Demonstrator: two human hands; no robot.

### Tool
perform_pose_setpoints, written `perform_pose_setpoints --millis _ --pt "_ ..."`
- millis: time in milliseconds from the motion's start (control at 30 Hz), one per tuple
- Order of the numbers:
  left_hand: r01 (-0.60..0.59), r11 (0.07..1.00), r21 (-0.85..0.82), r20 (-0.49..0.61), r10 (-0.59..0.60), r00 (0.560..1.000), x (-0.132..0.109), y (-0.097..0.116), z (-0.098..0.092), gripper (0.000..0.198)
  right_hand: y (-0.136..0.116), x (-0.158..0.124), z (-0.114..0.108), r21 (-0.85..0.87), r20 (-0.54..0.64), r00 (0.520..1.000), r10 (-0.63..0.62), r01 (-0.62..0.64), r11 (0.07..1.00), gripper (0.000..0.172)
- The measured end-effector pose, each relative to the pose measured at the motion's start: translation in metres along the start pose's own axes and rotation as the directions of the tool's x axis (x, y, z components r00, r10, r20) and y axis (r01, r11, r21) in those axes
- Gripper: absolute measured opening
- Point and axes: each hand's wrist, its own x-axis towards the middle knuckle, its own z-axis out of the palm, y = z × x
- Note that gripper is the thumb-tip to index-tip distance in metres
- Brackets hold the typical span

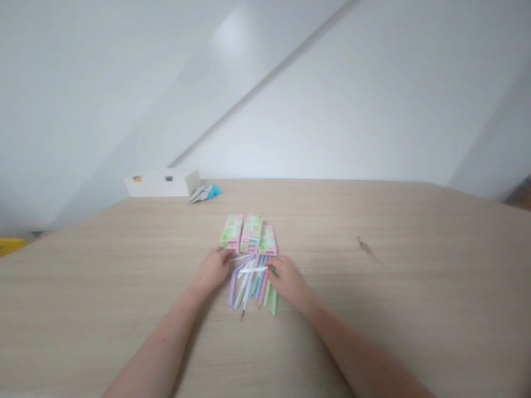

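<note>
Three small pastel pen boxes (249, 234), pink and green, lie side by side on the wooden table (373, 309). Just in front of them is a loose pile of several pastel pens (253, 287) in purple, white, blue, pink and green. My left hand (212, 272) rests at the pile's left edge, fingers curled near the leftmost box. My right hand (287, 282) sits at the pile's right edge, its fingers pinching one end of a white pen (253, 270) that lies across the pile. What the left fingers grip is too small to make out.
A white open box (161, 183) stands at the table's far left edge, with a blue and grey object (205, 193) beside it. A dark mark (365, 246) shows on the table to the right. A white wall rises behind; something yellow (10, 244) lies at far left.
</note>
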Motion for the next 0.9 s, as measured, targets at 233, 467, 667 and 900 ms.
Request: perform_pose_setpoints --millis 233,467,667,900 --pt "-0.01 0.999 0.038 0.051 0.008 0.999 0.0 0.001 0.001 0.032 -0.002 0.0 -0.002 0.001 0.009 1.0 0.003 -0.003 1.0 0.017" --pt "-0.115 0.993 0.01 0.095 0.114 0.989 -0.002 0.007 -0.002 0.029 -0.003 0.0 -0.002 0.009 -0.002 1.0 -0.02 0.02 1.0 0.016" --pt "-0.04 0.998 0.055 0.071 0.037 0.997 -0.004 0.009 -0.006 0.027 -0.003 -0.001 -0.002 -0.005 0.013 1.0 -0.005 0.005 1.0 0.015" --pt "0.132 0.974 0.183 -0.04 -0.127 0.991 -0.004 -0.001 -0.007 0.03 -0.001 -0.001 -0.002 0.001 0.014 1.0 -0.02 0.02 1.0 0.015"
